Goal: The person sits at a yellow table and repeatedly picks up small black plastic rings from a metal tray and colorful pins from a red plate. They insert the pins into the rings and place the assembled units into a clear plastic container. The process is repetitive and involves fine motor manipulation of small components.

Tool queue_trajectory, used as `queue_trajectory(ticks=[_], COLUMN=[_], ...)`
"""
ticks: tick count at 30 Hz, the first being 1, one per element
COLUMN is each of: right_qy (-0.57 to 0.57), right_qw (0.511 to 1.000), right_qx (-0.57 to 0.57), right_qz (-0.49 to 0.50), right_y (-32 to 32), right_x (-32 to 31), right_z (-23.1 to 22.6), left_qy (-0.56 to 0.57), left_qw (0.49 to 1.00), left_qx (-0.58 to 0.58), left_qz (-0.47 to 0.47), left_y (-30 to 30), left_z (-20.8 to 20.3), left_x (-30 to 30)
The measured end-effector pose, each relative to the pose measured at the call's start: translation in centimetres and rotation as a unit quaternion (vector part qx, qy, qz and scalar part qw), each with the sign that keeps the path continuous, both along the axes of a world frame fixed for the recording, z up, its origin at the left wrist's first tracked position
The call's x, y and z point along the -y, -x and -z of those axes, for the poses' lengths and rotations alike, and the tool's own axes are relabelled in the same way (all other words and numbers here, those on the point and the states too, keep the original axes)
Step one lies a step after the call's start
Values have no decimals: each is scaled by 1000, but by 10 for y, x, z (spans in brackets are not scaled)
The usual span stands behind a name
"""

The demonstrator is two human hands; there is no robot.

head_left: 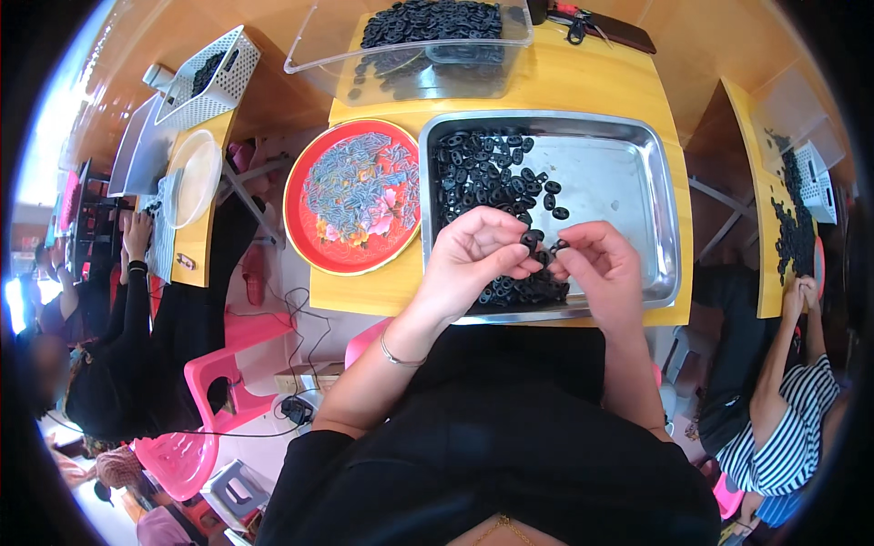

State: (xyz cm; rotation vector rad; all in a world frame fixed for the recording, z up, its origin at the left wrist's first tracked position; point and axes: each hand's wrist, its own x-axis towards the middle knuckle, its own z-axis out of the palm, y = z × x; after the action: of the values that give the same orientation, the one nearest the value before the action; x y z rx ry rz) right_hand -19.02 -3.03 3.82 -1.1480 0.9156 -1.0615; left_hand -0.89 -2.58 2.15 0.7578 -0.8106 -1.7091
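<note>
Pinched between the thumb and fingers of my left hand [478, 255] is a small black ring part [532, 238], and my right hand [596, 264] meets it from the other side, its fingertips closed on another dark piece [558, 246] that I cannot make out clearly. Both hands hover over the near edge of a steel tray [628, 182], which holds a heap of the same black rings [487, 173] on its left half while its right half is bare metal. I see the tray resting on a yellow wooden table [592, 82]. Just left of the tray sits a round red plate [314, 237] with a flower pattern, covered in small grey pieces [355, 187]. Beyond the tray, at the far edge of the table, a clear plastic bin [410, 68] carries more black parts. Off to my left another yellow table bears a white slotted basket [218, 77] and a clear lid, with a person in black seated at it on a pink chair [218, 373]. To my right a person in a striped shirt [787, 437] works at a third table strewn with black parts.
</note>
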Motion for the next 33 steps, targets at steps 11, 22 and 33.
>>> queue_trajectory(ticks=[11, 22, 33], right_qy=[9, -24, -45], right_qw=[999, 999, 997], right_qx=[-26, -10, 23], right_qz=[-38, -33, -62], right_y=[-21, -33, -37], right_x=[-5, -10, -10], right_z=[-5, -8, -8], left_qy=[36, 52, 44], left_qw=[998, 996, 997], left_qx=[8, 32, 23], left_qz=[-47, -59, -57], left_y=[-15, -21, -27], left_z=[6, 7, 5], left_x=[-15, -23, -28])
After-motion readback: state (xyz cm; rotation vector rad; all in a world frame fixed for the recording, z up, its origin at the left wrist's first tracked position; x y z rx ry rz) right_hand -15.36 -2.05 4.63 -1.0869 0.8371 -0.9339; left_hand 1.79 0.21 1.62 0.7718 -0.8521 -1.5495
